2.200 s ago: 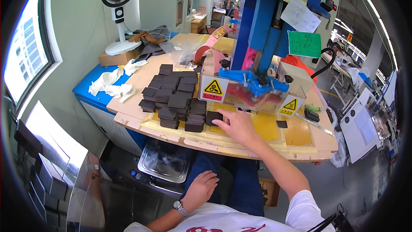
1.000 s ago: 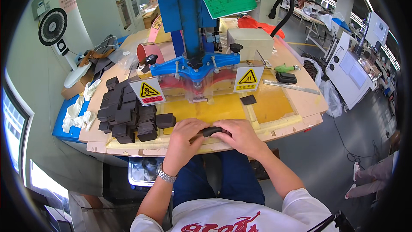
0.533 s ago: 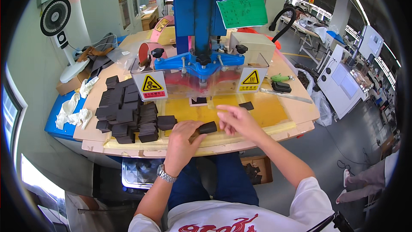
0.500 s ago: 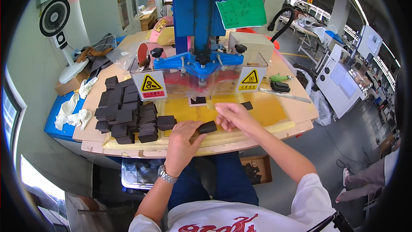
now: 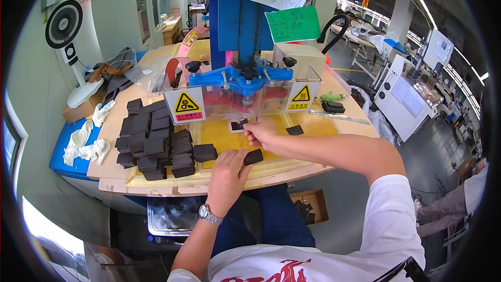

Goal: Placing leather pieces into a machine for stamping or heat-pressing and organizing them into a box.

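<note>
At right fingers [image 5: 252, 134], black piece [image 5: 238, 125], possibly part-hidden

Brt o/all: daylight via window [image 5: 11, 130] at 9 o'clock, white glare at 8, strip lights [image 5: 419, 0] at 2; fisheye edges bent, corners blk.

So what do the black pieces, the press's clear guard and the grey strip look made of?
Black pieces: perhaps leather or synthetic sheet, mostly matte; they are thin and evenly dark, which leaves it open.
Guard: probably rigid plastic, glossy; it is see-through with faint reflections.
Grey strip: likely metal, smooth; it is thin, with a silvery sheen.
</note>
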Available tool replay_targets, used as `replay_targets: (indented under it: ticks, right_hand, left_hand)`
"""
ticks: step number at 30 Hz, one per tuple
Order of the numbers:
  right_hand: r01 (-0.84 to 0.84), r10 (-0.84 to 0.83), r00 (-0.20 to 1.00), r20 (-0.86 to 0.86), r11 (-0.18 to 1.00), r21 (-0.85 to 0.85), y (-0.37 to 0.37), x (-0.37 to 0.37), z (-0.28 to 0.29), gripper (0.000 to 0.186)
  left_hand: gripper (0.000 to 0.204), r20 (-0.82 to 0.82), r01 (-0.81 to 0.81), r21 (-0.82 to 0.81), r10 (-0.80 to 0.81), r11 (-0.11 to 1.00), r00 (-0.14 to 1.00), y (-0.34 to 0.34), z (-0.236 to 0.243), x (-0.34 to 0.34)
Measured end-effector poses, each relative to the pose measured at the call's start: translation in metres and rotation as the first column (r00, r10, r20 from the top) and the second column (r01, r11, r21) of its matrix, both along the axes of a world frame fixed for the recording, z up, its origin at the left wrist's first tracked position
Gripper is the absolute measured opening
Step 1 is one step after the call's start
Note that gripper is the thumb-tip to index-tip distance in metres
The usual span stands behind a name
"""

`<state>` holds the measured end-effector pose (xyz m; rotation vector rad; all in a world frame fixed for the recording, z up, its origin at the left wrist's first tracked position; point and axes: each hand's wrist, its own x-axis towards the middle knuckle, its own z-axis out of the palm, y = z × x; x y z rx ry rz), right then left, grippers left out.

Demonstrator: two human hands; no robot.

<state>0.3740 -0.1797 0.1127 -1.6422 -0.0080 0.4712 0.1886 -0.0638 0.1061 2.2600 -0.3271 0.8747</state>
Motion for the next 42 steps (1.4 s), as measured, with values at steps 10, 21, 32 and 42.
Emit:
replay_targets:
  ticks: [10,21,32,42]
  right_hand:
    - [-0.019,0.019,1.0,-0.007,0.998,0.06,-0.184,-0.018,0.019,0.024]
    - [-0.546,0.482,0.802,0.352,0.831,0.106,-0.112,-0.078,0.016,0.051]
    - [-0.48,0.404,0.832,0.38,0.867,0.13,-0.112,-0.061,0.005,0.058]
    - [-0.349,0.299,0.919,0.255,0.921,0.176,-0.061,-0.019,0.002,0.061]
  left_hand:
    - [0.043,0.029,0.004,0.002,-0.005,1.0,1.0,-0.001,0.002,0.001]
    - [0.038,-0.134,-0.05,-0.103,0.036,0.993,0.99,-0.008,0.017,0.018]
    - [0.042,-0.203,-0.092,-0.124,0.065,0.988,0.977,-0.013,0.016,0.048]
    - [0.052,-0.042,-0.12,0.37,0.145,0.921,0.988,-0.026,0.015,0.017]
